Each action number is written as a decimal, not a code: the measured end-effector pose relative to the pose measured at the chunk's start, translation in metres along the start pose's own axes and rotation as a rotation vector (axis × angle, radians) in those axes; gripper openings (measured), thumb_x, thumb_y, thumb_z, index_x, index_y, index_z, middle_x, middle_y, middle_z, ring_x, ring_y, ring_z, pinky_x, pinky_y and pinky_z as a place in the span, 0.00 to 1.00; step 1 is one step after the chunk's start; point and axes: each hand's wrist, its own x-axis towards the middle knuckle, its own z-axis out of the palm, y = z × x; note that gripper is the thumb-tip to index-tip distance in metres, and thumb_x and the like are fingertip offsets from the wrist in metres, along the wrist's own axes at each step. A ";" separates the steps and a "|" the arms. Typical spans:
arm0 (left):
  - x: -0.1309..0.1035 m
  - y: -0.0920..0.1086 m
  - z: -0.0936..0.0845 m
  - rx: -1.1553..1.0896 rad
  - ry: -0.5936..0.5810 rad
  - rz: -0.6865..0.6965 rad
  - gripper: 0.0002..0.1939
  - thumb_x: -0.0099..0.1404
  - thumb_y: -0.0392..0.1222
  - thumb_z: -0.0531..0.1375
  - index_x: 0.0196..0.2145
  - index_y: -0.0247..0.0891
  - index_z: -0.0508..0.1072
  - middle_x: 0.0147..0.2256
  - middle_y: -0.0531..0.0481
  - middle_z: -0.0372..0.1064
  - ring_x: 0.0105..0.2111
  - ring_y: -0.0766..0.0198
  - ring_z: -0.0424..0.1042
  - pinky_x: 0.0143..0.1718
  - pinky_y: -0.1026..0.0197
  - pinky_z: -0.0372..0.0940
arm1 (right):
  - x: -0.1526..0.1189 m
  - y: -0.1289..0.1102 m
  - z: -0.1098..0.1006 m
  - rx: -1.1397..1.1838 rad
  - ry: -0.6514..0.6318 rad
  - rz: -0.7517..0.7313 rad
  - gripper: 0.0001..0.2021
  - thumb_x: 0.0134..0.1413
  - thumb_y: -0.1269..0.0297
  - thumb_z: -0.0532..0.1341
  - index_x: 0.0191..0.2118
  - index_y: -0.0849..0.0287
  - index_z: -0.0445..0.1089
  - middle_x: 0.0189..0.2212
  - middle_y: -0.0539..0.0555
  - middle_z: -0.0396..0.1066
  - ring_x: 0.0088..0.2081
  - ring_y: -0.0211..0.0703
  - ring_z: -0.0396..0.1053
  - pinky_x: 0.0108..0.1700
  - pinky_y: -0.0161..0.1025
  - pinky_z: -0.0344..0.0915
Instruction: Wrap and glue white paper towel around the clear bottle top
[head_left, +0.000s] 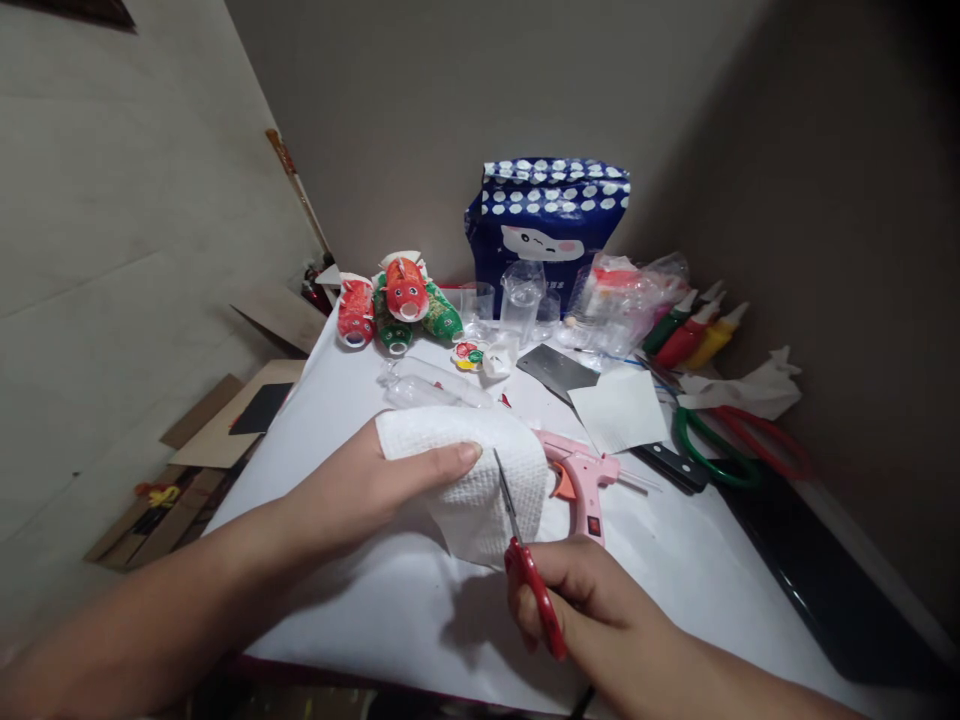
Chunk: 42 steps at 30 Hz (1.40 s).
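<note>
The left hand [371, 480] pinches the white textured sheet [465, 515] under its thumb, above the bench [337, 620]; the right hand [592, 595] grips red-handled scissors [525, 560], blades at the sheet; cutting seems under way, though how much is cut I cannot tell; red and green figures [406, 290] beyond the left hand look finished; a pink glue gun [592, 475] lies just beyond the right.

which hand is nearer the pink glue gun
Right: the right hand is just below the pink glue gun in the picture; the left hand is farther off, to its left.
</note>
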 end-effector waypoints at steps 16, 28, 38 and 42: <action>0.002 -0.002 0.000 -0.123 -0.028 -0.016 0.22 0.65 0.43 0.62 0.56 0.38 0.71 0.52 0.41 0.73 0.51 0.48 0.72 0.54 0.50 0.65 | -0.001 -0.003 0.003 0.041 -0.004 -0.031 0.19 0.58 0.51 0.56 0.22 0.57 0.56 0.19 0.44 0.52 0.23 0.33 0.48 0.25 0.33 0.48; -0.002 0.003 0.001 -0.004 -0.037 -0.025 0.17 0.65 0.45 0.63 0.51 0.39 0.76 0.45 0.46 0.78 0.45 0.56 0.75 0.48 0.58 0.68 | -0.001 -0.004 0.002 0.065 0.004 -0.032 0.28 0.55 0.35 0.55 0.22 0.58 0.56 0.19 0.44 0.51 0.23 0.33 0.47 0.26 0.33 0.47; -0.005 0.010 0.004 0.092 0.019 -0.016 0.09 0.59 0.42 0.67 0.38 0.40 0.81 0.36 0.50 0.80 0.33 0.64 0.75 0.34 0.67 0.69 | -0.002 -0.001 0.002 0.062 -0.012 -0.055 0.26 0.58 0.40 0.56 0.23 0.58 0.57 0.20 0.44 0.52 0.23 0.33 0.47 0.26 0.32 0.47; -0.004 0.010 0.003 0.111 0.025 -0.013 0.11 0.57 0.44 0.68 0.38 0.37 0.80 0.35 0.48 0.79 0.32 0.63 0.74 0.33 0.66 0.69 | -0.002 0.000 0.002 0.065 -0.022 -0.060 0.26 0.58 0.39 0.55 0.23 0.58 0.56 0.20 0.44 0.51 0.24 0.33 0.47 0.26 0.32 0.47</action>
